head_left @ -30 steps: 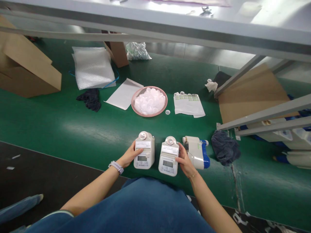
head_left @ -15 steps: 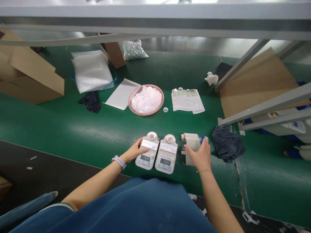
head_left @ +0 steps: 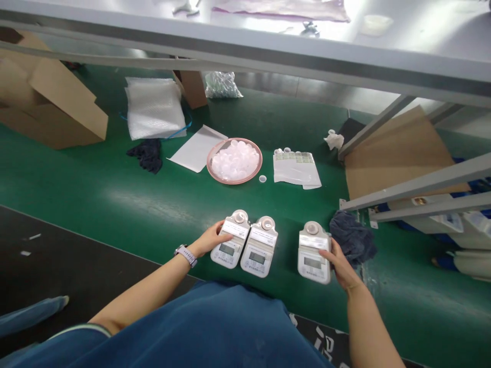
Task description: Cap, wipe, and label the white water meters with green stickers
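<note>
Three white meters with small grey displays are before me on the green surface. My left hand grips the left meter by its side, thumb on its front. The middle meter lies right beside it, face up. Farther right, my right hand is closed on the right edge of another meter, thumb on its face; its display faces up. Each meter has a rounded top with a round pale part and a printed label. The fingers beneath the held meters are partly hidden.
A pink tray of translucent caps stands ahead, one loose cap beside it. White label sheets lie right of it. A dark cloth sits by the metal frame. Cardboard boxes are at left; a shelf edge crosses above.
My right hand has turned the right meter from its side to face up and shifted it slightly right. My left hand stays on the left meter.
</note>
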{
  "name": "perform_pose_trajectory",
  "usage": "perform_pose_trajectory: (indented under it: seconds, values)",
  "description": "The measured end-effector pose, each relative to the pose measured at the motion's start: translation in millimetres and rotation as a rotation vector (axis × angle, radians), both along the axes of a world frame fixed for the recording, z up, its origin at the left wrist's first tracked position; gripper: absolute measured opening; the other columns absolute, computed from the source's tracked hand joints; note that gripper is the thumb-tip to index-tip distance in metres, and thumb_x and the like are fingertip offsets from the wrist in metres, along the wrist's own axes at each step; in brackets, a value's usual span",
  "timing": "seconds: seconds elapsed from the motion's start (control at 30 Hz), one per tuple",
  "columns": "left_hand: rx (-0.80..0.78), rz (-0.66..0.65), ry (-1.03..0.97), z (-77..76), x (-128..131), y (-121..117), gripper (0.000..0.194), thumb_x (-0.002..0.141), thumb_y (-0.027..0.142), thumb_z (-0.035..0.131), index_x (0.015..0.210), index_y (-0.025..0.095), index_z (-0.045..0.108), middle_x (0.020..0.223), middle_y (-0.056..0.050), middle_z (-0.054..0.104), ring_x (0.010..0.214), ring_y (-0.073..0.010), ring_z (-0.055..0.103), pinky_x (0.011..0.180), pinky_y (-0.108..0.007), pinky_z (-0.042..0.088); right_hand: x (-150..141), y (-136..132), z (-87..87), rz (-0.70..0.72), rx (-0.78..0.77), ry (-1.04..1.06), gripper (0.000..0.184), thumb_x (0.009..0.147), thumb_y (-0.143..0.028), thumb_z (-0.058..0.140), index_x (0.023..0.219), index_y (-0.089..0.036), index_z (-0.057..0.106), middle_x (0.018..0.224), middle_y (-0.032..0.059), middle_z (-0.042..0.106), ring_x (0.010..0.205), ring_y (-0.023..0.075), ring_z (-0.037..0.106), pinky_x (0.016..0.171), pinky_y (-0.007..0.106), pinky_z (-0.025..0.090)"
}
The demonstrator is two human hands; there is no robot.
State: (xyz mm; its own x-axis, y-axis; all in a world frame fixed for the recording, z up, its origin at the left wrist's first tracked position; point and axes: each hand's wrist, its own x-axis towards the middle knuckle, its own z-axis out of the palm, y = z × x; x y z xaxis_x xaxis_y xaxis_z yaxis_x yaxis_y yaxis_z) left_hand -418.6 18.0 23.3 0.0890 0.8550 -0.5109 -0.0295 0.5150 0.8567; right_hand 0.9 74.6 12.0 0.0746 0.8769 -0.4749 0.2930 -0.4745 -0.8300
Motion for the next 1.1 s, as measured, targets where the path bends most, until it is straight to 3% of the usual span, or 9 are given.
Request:
perform_pose_trajectory:
  seconds: [0.1,0.27,0.47,0.67,0.83,1.0,1.1]
  values:
    - [-0.003,-0.002,0.008,-0.4,-0.2,1.1,0.065,0.069,0.035,0.076,0.124,0.015,0.049,0.124,-0.014,0.058,0.112,-0.0300,0.056,0.097,-0.044,0.044,2.4,-27.0,-6.6,-0.126,-0.145,0.298,0.078,0.056,-0.041,0.071,0.128,-0.026,0.045,0.119,0.0100,0.063,0.103,0.0312,0.063,0.091,0.051,0.047]
    - [0.011,-0.021,0.006,-3.2,-0.8,1.5,0.068,0.067,0.036,0.077,0.125,0.016,0.049,0.126,-0.014,0.057,0.113,-0.0302,0.055,0.098,-0.045,0.043,-31.6,-63.4,-24.7,-0.225,-0.179,0.468,0.075,0.059,-0.044,0.066,0.129,-0.026,0.047,0.107,0.0099,0.069,0.098,0.0347,0.065,0.089,0.056,0.048]
    - [0.012,-0.029,-0.040,5.3,5.4,-1.3,0.063,0.073,0.040,0.073,0.125,0.016,0.049,0.124,-0.013,0.058,0.112,-0.0294,0.056,0.097,-0.043,0.045,-84.2,-55.7,-20.0,-0.109,-0.241,0.665,0.079,0.063,-0.037,0.070,0.135,-0.026,0.040,0.113,0.0091,0.067,0.100,0.0326,0.064,0.091,0.053,0.048]
    - [-0.038,0.111,-0.054,12.1,-5.7,-6.0,0.058,0.077,0.051,0.066,0.121,0.016,0.052,0.117,-0.011,0.063,0.106,-0.0292,0.060,0.091,-0.039,0.048,-123.4,-49.4,-9.6,-0.122,-0.258,0.720,0.075,0.070,-0.041,0.068,0.136,-0.027,0.035,0.116,0.0075,0.066,0.102,0.0294,0.064,0.094,0.050,0.046]
    - [-0.097,0.201,0.069,11.6,-66.3,-6.5,0.058,0.076,0.055,0.065,0.116,0.015,0.055,0.112,-0.011,0.066,0.100,-0.0269,0.063,0.085,-0.034,0.051,-188.4,-31.9,-7.5,-0.043,-0.249,0.821,0.072,0.070,-0.036,0.070,0.132,-0.027,0.036,0.116,0.0059,0.065,0.106,0.0278,0.062,0.096,0.047,0.045]
    - [-0.202,0.316,0.223,15.4,-165.8,-5.4,0.061,0.067,0.061,0.070,0.106,0.015,0.058,0.099,-0.009,0.070,0.087,-0.0244,0.067,0.073,-0.029,0.053,-291.9,2.8,-12.0,0.058,-0.246,0.945,0.077,0.062,-0.034,0.076,0.127,-0.025,0.036,0.121,0.0051,0.061,0.116,0.0263,0.056,0.101,0.045,0.043]
    - [-0.294,0.384,0.320,20.6,-226.4,-1.4,0.062,0.062,0.065,0.071,0.099,0.018,0.057,0.079,0.000,0.071,0.071,-0.0218,0.067,0.061,-0.027,0.052,-360.0,23.6,-17.9,0.113,-0.263,0.976,0.084,0.059,-0.034,0.079,0.129,-0.024,0.033,0.124,0.0049,0.059,0.115,0.0242,0.056,0.101,0.043,0.043]
